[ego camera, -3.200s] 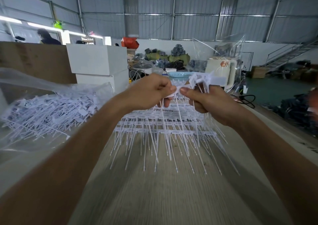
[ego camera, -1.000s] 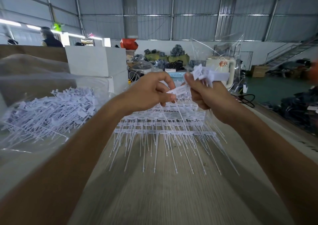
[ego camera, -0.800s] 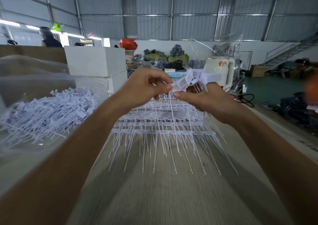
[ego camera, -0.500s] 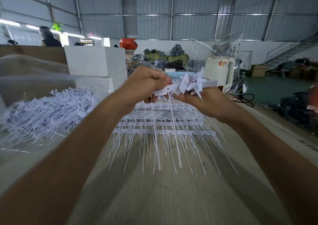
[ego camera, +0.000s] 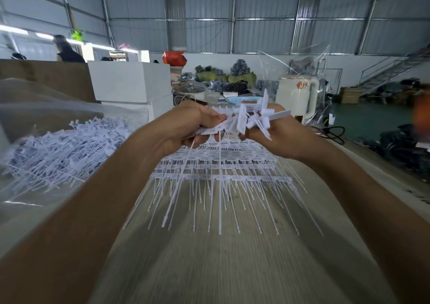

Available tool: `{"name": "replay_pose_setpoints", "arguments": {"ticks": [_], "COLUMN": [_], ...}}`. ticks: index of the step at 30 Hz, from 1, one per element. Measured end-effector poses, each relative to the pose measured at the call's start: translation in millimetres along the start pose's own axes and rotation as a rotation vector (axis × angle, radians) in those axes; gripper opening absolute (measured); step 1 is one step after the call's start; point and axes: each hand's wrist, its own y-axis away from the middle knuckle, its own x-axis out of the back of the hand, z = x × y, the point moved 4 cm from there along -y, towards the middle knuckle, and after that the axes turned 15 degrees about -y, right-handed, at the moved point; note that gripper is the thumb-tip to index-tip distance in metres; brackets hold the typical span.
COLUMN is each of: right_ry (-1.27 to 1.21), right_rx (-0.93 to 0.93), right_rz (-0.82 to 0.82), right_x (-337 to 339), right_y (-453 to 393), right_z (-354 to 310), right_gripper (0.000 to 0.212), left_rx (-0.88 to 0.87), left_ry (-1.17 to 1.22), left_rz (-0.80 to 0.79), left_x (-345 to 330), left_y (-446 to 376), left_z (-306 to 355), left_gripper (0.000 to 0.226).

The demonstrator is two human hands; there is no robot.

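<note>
Metal-walled warehouse (ego camera: 209, 12), pale wood-grain worktop (ego camera: 232, 268). Curled fingers (ego camera: 209, 117) of the left hand (ego camera: 186, 124) pinch one white plastic tag tie (ego camera: 210, 130) by its flag, likely feeding the fanned bunch of white ties (ego camera: 253, 117) gripped in the right hand (ego camera: 286, 138). Both are held above the joined tie rows (ego camera: 221, 175) so the tails hang free.

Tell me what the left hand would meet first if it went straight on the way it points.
Probably the bunch of white plastic seal tags gripped in the right hand: the left hand, pinching one more tag, points at it. Depth is unclear.
</note>
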Motion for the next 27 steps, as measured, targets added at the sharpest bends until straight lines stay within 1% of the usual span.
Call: {"name": "replay_pose_setpoints", "arguments": {"ticks": [2,3,4,6,8,9,11,13,16,17,20,21,23,24,25,27], "right_ry": [0.068,0.092,0.118,0.206,0.270,0.259,0.184,0.159,0.083,0.041,-0.004,-0.075,-0.280,-0.356,-0.403,-0.437], "right_rx": [0.041,0.082,0.119,0.143,0.171,0.196,0.217,0.160,0.079,0.045,-0.079,-0.110,-0.178,-0.201,-0.214,-0.241], "right_rz": [-0.011,-0.006,-0.006,-0.023,-0.011,0.008,0.046,0.100,0.211,0.226,0.203,0.248,0.437,0.529,0.586,0.626], "right_x": [-2,-3,-4,-5,-5,-5,-4,-4,4,6,3,3,14,24,32,43], "right_y": [1,2,3,1,-2,-1,0,-2,-1,1,2,1,2,4,7,15], "right_z": [-1,-2,-2,1,2,2,2,6,10,11,19,23,30,34,38,45], "right_gripper": [0.031,0.033,0.031,0.021,0.020,0.021,0.020,0.019,0.027,0.026,0.020,0.019,0.016,0.018,0.024,0.040], "left_rx": [0.035,0.056,0.074,0.071,0.030,0.025,0.028,0.008,-0.054,-0.065,-0.085,-0.098,-0.121,-0.128,-0.134,-0.162], "left_ry": [0.023,0.039,0.057,0.078,0.087,0.088,0.057,0.013,-0.037,-0.051,-0.095,-0.130,-0.249,-0.289,-0.298,-0.265], "left_rz": [-0.054,-0.083,-0.111,-0.169,-0.204,-0.189,-0.105,-0.030,-0.003,0.007,0.032,0.006,-0.075,-0.089,-0.076,-0.050], "left_x": [-1,-1,-2,-1,-2,-1,2,5,3,2,3,4,3,3,3,3], "left_y": [-1,-2,-1,0,2,3,1,-1,0,0,0,2,7,8,9,8], "left_z": [-4,-7,-10,-13,-12,-10,-8,-5,2,3,5,5,7,8,10,12], "left_gripper": [0.040,0.045,0.047,0.038,0.025,0.020,0.018,0.017,0.018,0.017,0.019,0.018,0.017,0.016,0.015,0.014]}}
